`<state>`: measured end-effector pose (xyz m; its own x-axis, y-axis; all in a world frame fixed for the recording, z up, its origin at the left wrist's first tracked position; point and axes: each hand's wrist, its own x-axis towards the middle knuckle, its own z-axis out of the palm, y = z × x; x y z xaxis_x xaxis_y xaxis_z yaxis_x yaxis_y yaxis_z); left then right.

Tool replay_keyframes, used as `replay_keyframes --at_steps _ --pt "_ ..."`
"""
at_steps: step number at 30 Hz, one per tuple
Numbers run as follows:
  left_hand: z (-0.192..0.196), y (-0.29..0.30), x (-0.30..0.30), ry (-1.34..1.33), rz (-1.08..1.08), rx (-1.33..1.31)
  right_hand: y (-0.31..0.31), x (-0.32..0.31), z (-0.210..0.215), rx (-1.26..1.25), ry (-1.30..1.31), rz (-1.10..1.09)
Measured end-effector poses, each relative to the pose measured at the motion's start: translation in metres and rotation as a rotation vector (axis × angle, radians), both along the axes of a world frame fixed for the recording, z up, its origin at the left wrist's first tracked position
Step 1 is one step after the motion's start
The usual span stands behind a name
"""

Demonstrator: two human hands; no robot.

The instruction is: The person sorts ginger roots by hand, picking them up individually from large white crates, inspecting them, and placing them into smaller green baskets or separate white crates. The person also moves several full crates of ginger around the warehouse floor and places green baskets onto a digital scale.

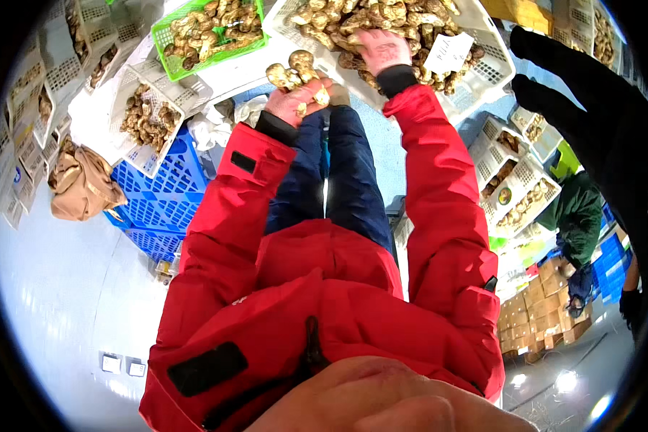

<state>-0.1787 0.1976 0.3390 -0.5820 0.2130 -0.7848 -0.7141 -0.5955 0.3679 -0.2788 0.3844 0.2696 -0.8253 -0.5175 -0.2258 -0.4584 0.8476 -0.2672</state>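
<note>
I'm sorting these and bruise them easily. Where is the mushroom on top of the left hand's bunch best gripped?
Judging by its pose, take the mushroom by its stem just under the cap, coming from above: the cap stands clear of the left hand, whose fingers wrap the lower stems.

hands (pixel 299 101): 2 | green basket (pixel 167 37): 1 | blue crates (pixel 169 201): 2 (stacked) | mushrooms (pixel 295 72): too many to count
</note>
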Motion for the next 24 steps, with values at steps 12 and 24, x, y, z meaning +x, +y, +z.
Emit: replay_keyframes --at_steps 12,24 --pt "-0.024 -0.014 -0.042 0.125 0.078 0.065 0.032 0.045 0.005 0.006 -0.428 -0.349" --pt "-0.021 0.014 0.003 -0.118 0.011 0.052 0.01 0.045 0.003 0.245 -0.409 -0.365"
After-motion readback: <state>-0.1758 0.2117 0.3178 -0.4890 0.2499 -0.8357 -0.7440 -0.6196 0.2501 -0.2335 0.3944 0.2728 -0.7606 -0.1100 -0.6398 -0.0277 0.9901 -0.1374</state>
